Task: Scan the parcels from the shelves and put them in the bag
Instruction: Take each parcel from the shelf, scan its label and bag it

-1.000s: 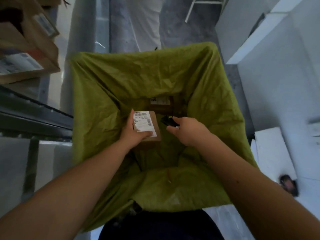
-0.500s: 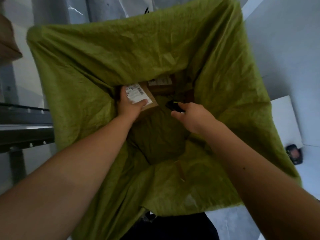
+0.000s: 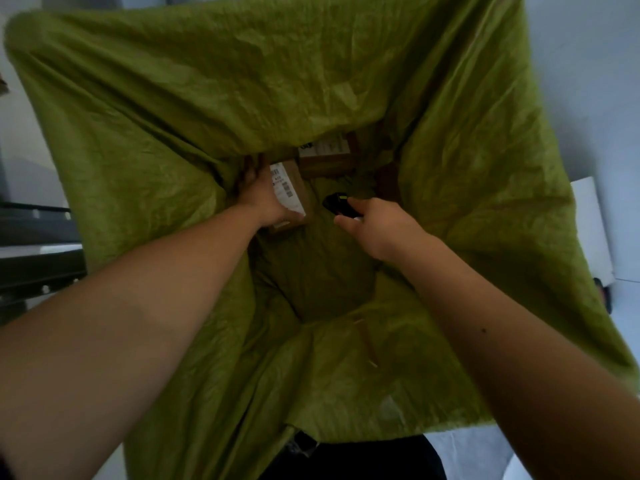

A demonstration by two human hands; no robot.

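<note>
The left hand [image 3: 258, 192] covers the near left side of the small parcel [image 3: 294, 192], and its fingertips vanish under a fold of the green bag [image 3: 173, 116]. The print on the parcel's white label is too small to read. A second parcel [image 3: 327, 157] behind it is half buried under the bag's far wall. The right hand [image 3: 375, 225] hides most of the black scanner [image 3: 337, 204]. The bag's far rim is cut off by the top edge.

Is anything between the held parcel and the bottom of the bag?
Nothing visible. The left hand holds the parcel deep inside the bag, beside another parcel already down there. The right hand with the scanner is off to the side.
</note>
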